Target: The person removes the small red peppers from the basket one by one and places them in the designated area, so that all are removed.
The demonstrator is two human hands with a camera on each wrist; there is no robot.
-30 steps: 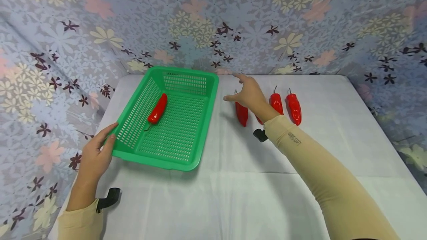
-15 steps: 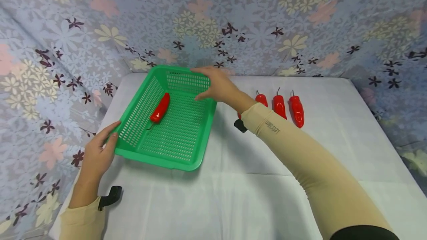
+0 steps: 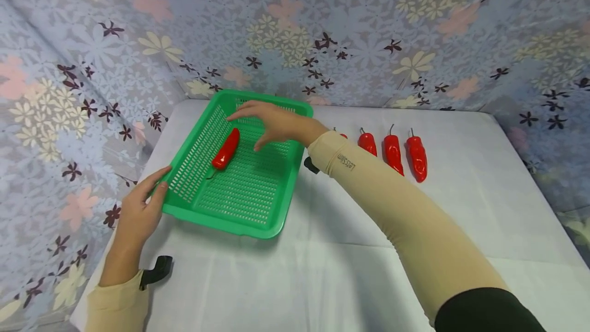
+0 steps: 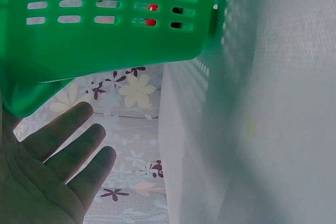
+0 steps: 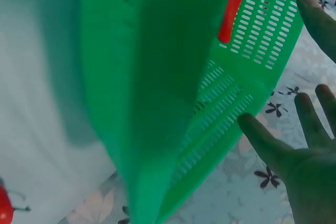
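A green perforated plastic basket (image 3: 237, 227) stands at the left of the table with one red chili pepper (image 3: 226, 150) lying on its floor. At its near left corner my left hand (image 3: 140, 214) pinches the rim between thumb and index finger. The left wrist view has the other fingers spread straight below the basket wall (image 4: 105, 45). Over the basket's right half hovers my right hand (image 3: 276, 123), fingers apart and holding nothing, to the right of that pepper. The right wrist view shows its fingers spread beside the far rim.
Right of the basket, several red chili peppers (image 3: 417, 159) lie in a row on the white-covered table (image 3: 479, 183). My right forearm partly covers the leftmost ones. A floral cloth (image 3: 350, 24) rises behind the table and along its left.
My right hand has moved left from above the row of peppers to over the basket, still empty. The left hand keeps its place at the rim. The camera view has shifted slightly.
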